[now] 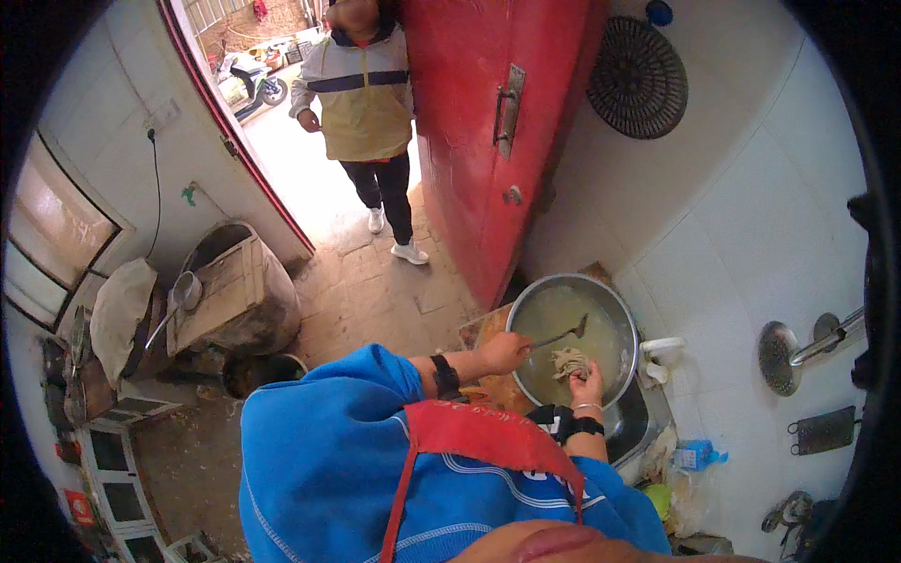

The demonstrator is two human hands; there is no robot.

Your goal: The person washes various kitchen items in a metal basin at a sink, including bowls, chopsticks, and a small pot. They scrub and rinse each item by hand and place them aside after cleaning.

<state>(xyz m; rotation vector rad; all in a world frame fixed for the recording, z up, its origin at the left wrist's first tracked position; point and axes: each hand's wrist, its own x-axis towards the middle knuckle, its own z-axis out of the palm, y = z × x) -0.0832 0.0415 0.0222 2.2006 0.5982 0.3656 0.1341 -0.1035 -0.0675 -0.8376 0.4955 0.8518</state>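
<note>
A large round metal basin (512, 306) holds cloudy, yellowish water. My left hand (508, 352) is closed on the handle of a metal utensil (556, 337) whose bent end reaches over the water; its exact kind cannot be told. Just below that utensil, a crumpled beige cloth (569, 362) is gripped in my right hand (588, 384), at the near side of the basin. The water's cloudiness hides whatever lies deeper in the basin.
A metal sink (637, 422) adjoins the basin, with a blue bottle (695, 454) beyond it. A person (362, 91) stands in the doorway beside the red door (479, 141). Leftward stands a large vat (278, 295) with a wooden lid and a ladle (186, 291).
</note>
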